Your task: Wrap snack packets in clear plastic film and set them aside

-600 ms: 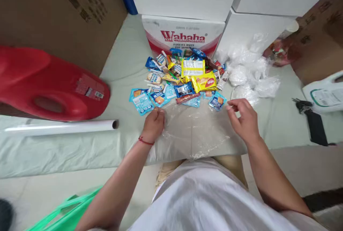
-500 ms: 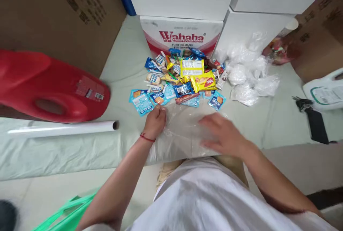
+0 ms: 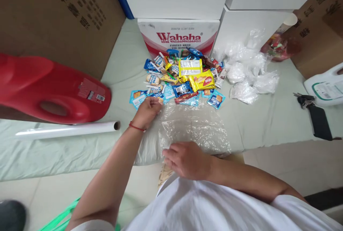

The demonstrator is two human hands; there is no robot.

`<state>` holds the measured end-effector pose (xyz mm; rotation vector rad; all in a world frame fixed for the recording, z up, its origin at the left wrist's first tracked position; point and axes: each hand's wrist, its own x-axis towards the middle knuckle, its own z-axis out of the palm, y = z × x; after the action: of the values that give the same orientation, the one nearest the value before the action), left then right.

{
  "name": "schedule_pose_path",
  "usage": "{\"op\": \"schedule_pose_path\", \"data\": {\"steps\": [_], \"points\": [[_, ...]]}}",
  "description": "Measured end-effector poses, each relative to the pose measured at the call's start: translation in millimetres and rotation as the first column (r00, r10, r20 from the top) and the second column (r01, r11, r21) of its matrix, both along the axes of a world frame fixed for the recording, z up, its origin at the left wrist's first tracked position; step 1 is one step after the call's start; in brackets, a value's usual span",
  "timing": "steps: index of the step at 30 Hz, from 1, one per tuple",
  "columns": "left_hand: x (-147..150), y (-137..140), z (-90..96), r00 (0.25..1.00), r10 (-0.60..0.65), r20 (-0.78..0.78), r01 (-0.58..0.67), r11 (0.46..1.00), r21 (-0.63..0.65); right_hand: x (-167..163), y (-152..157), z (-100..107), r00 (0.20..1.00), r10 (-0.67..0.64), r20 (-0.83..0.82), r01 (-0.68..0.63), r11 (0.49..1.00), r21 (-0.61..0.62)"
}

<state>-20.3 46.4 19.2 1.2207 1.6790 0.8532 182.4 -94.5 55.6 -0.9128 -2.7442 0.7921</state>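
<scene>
Clear bag (image 3: 198, 124) lies flat before the snack pile (image 3: 184, 75), both hands at its left.
Red jug (image 3: 63, 79), cropped, on green cloth (image 3: 66, 156); left hand (image 3: 148, 112), fingers close together, hold unclear, partly hides a blue packet (image 3: 138, 97); right hand (image 3: 187, 160), earlier mid-bag, now curls at the near edge, grip hidden; white bottle (image 3: 328, 90) cropped.

Soft, fairly bright light leaves faint shadows, with small glints across the crinkled clear plastic sheet (image 3: 198, 125). Wide-angle distortion stretches the edges, and the dark rounded shape (image 3: 12, 216) at lower left is blurred.
</scene>
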Motion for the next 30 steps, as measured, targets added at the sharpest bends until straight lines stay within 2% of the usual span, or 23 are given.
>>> {"op": "schedule_pose_path", "data": {"steps": [2,4,5,6,8,10,12,15,18,20,21,22,23,25,26,28,30], "points": [[-2.7,-13.9,12.9,0.971,0.135,-0.199,-0.103,0.982,0.159,-5.2,6.3,-5.0,0.995,-0.096,0.001,0.095,0.990,0.108],[4.8,-36.4,24.3,0.905,0.261,-0.337,-0.143,0.931,0.337,-13.3,9.3,-19.0,0.989,-0.147,0.001,0.145,0.974,0.176],[12.5,-48.6,27.6,0.900,0.267,-0.345,-0.123,0.914,0.387,-18.4,9.2,-27.5,0.987,-0.163,-0.004,0.161,0.969,0.188],[21.9,-59.8,28.8,0.912,0.216,-0.348,-0.063,0.914,0.402,-23.9,8.1,-35.8,0.985,-0.175,-0.013,0.174,0.967,0.189],[42.4,-74.2,24.0,0.920,-0.013,-0.392,0.169,0.915,0.367,-33.7,4.3,-48.1,0.984,-0.177,-0.037,0.180,0.971,0.160],[58.4,-74.5,11.9,0.860,-0.174,-0.480,0.343,0.893,0.291,-38.1,-0.1,-52.7,0.985,-0.160,-0.057,0.165,0.980,0.111],[66.4,-64.2,-2.6,0.797,-0.190,-0.573,0.386,0.890,0.242,-34.3,-4.9,-51.0,0.988,-0.138,-0.069,0.144,0.986,0.080],[68.4,-47.9,-20.4,0.728,-0.153,-0.668,0.404,0.883,0.238,-13.4,-12.2,-44.7,0.990,-0.088,-0.114,0.095,0.993,0.065],[69.9,-45.7,-30.9,0.645,-0.177,-0.743,0.475,0.855,0.208,20.9,-6.7,-37.7,0.976,0.064,-0.208,-0.070,0.997,-0.023],[72.0,-49.8,-35.0,0.592,-0.192,-0.783,0.510,0.842,0.178,48.5,16.9,-30.1,0.970,0.000,-0.242,-0.020,0.997,-0.078],[72.9,-51.9,-36.4,0.573,-0.199,-0.795,0.522,0.837,0.167,62.9,36.4,-25.3,0.966,-0.126,-0.227,0.112,0.991,-0.074],[73.5,-53.5,-37.5,0.561,-0.202,-0.803,0.530,0.833,0.160,76.9,60.8,-20.0,0.930,-0.299,-0.215,0.304,0.953,-0.013],[73.5,-54.3,-38.3,0.554,-0.205,-0.807,0.535,0.830,0.157,89.9,88.6,-14.7,0.886,-0.424,-0.187,0.444,0.893,0.078],[72.3,-53.9,-39.2,0.552,-0.205,-0.808,0.542,0.825,0.161,111.1,148.1,-5.1,0.823,-0.557,-0.111,0.565,0.783,0.262],[71.3,-53.0,-39.4,0.557,-0.204,-0.805,0.542,0.823,0.167,118.6,175.8,-1.1,0.825,-0.563,-0.053,0.548,0.773,0.319],[68.8,-50.8,-39.4,0.579,-0.204,-0.790,0.540,0.822,0.183,127.2,219.9,5.2,0.858,-0.500,0.118,0.433,0.827,0.359],[66.7,-48.9,-39.1,0.608,-0.207,-0.767,0.533,0.822,0.201,129.2,244.7,9.5,0.866,-0.424,0.267,0.322,0.879,0.352]]}}
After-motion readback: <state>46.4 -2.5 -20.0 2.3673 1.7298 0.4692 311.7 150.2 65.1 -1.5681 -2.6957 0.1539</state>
